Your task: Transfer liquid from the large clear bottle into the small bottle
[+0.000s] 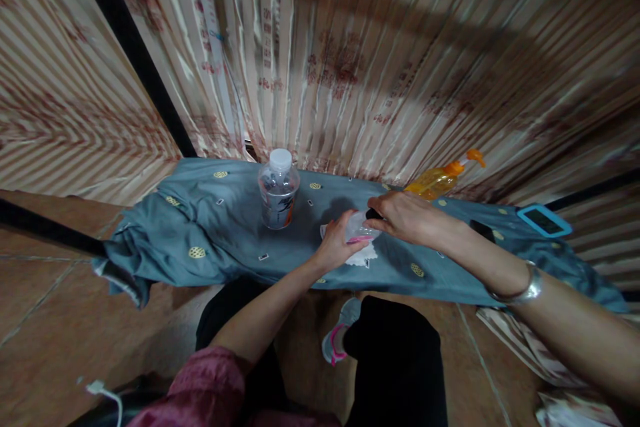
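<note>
**A:** so where's the open room on that bench (210, 227)?

**B:** mostly the left half. The grey cloth (165, 240) there is bare, just rumpled at the left end where it hangs off the edge. The water bottle (279, 188) stands upright mid-bench, so anything crossing goes in front of it or behind.

**A:** and the right side?

**B:** tighter. The orange pump bottle (440, 179) lies against the curtain (350, 47) at the back, a blue-cased phone (544, 220) sits far right, and a small dark object (483, 230) is between them. The curtain closes off the whole back edge.
</note>
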Available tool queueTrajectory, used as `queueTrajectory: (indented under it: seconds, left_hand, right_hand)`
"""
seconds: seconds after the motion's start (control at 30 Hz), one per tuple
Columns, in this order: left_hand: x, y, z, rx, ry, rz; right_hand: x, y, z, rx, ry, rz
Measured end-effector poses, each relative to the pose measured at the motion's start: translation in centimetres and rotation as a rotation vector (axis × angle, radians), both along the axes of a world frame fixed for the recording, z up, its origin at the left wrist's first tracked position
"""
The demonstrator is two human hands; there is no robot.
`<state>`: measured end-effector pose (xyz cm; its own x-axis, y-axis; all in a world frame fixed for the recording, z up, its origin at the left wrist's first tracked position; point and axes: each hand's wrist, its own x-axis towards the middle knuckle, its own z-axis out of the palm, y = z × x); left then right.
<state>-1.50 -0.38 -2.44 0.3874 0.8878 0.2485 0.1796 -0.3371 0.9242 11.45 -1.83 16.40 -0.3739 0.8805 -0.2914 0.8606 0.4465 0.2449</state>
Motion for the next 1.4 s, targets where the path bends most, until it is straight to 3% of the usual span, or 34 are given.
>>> queueTrajectory:
  seconds: [0.53,0.97,1.4]
  left_hand:
    - [0.12,-0.03,-0.18,0.000,-0.019,-0.001]
    - [-0.06,-0.20,0.57,-0.028,-0.009,-0.014]
    - [0.07,-0.05,0.15,-0.012,-0.026,-0.003]
  right_hand:
    - [-0.31,-0.21,0.37,-0.003,-0.024,0.002]
    - [-0.49,-0.36,0.04,0.003,-0.062,-0.022]
    - [-0.32,-0.43,-0.33,0.036,-0.079,-0.027]
